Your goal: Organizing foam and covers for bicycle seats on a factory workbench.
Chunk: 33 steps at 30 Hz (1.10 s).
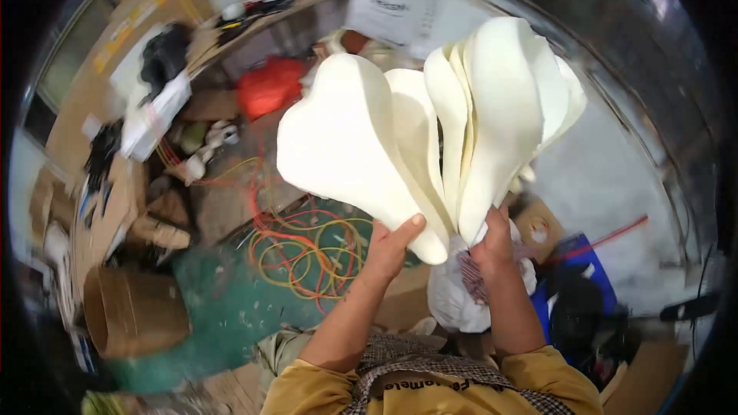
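Note:
In front of me I hold up a bunch of cream, saddle-shaped foam pads, wide and rounded at the top and narrow at the bottom. My left hand is closed round the narrow ends of the left foam pads, its thumb lying on the outer face. Closed on the narrow ends of the right foam pads is my right hand. The two groups fan apart at the top, and several layers show edge-on in the middle. Most of the fingers are hidden behind the pads.
Tangled red and yellow hoses lie on the green floor. A cardboard box stands at the left, near a cluttered bench. Beyond it sits a red bag. By my right forearm are a white sack and a blue box.

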Tool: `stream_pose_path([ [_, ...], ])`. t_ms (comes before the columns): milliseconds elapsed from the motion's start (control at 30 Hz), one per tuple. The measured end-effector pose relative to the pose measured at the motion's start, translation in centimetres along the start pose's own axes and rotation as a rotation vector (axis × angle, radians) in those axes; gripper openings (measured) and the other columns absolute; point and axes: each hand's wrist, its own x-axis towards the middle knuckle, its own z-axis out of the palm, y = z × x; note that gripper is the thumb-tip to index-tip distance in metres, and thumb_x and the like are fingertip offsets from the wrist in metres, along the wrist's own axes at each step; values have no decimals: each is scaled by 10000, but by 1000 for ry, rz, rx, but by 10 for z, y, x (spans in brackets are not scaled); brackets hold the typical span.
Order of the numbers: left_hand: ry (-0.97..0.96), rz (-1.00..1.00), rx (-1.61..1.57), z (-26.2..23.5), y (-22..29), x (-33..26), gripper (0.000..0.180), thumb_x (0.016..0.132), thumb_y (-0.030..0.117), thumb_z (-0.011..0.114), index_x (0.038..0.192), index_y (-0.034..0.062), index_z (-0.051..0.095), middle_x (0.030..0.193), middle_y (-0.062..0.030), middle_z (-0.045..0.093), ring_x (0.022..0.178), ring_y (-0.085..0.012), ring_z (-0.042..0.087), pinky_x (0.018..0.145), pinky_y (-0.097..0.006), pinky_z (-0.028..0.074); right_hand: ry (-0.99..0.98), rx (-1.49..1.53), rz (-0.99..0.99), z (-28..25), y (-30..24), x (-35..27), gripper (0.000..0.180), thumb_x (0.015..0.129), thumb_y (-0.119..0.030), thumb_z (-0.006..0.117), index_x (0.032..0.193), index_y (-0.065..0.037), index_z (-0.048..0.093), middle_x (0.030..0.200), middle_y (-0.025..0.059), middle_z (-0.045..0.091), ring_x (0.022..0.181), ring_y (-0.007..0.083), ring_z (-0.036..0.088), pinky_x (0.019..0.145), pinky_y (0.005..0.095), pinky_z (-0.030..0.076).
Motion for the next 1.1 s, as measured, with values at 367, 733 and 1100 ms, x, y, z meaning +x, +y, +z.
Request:
stream_pose_path([
  [367, 409, 402, -282, -209, 187, -89, 605, 766, 99, 616, 1290, 12, 325, 1210, -107, 479, 1120, -256, 469, 974, -385, 361, -463, -221, 166, 253, 191, -51, 661, 763, -93, 645, 1319, -52, 291, 1199, 99, 454, 1099, 192, 449, 930, 322, 376],
  [733, 914, 627, -246, -403, 274, -237, 596, 759, 55, 629, 1284, 33, 347, 1211, -99, 475, 1112, -248, 464, 957, -414, 363, -923, -368, 337, 421, 383, -107, 763, 697, -186, 727, 1310, -24, 303, 1176, 136, 475, 1064, 212, 481, 895, 329, 400],
  [1100, 1193, 642, -102, -609, 363, -270, 607, 714, -3, 645, 1258, 32, 377, 1198, -90, 484, 1101, -263, 481, 949, -410, 380, -1018, -560, 68, 553, 629, -84, 793, 665, -183, 750, 1309, -20, 319, 1221, 146, 458, 1085, 231, 479, 911, 347, 393],
])
